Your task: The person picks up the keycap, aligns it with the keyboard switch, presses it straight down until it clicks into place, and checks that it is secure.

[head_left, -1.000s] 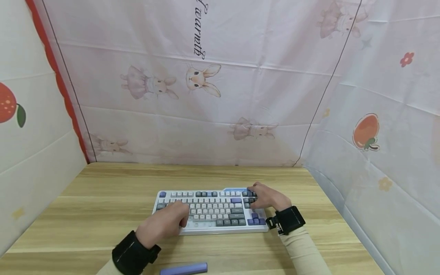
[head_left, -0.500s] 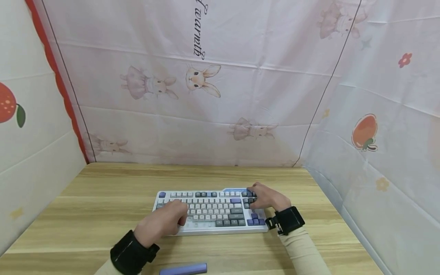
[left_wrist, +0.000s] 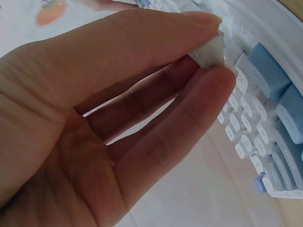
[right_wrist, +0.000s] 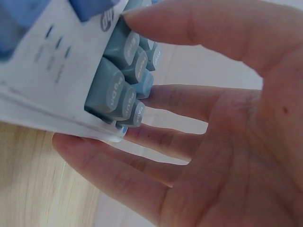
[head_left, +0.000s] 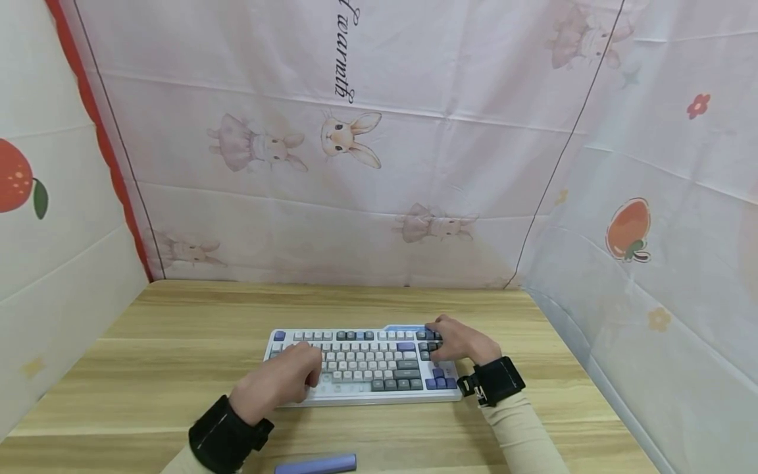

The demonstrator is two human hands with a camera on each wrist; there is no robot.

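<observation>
A white keyboard (head_left: 379, 397) with white, grey and purple keys lies on the wooden table. Over its lower left part is my left hand (head_left: 278, 378). Thumb and finger pinch a small pale keycap (left_wrist: 210, 51), close to the keyboard in the left wrist view. At the keyboard's upper right, my right hand (head_left: 464, 339) holds that corner. The right wrist view has its thumb (right_wrist: 156, 21) against the grey keys (right_wrist: 106, 85) and a finger along the side edge. The front row near the left hand shows a stretch without keycaps; my left hand covers part of it.
A long purple keycap bar (head_left: 316, 464) lies on the table (head_left: 148, 368) by the near edge. Printed cloth walls (head_left: 355, 243) stand behind the table and on both sides.
My left hand has drifted very slightly left, still pinching the keycap. The right hand and the keyboard stay nearly where they were.
</observation>
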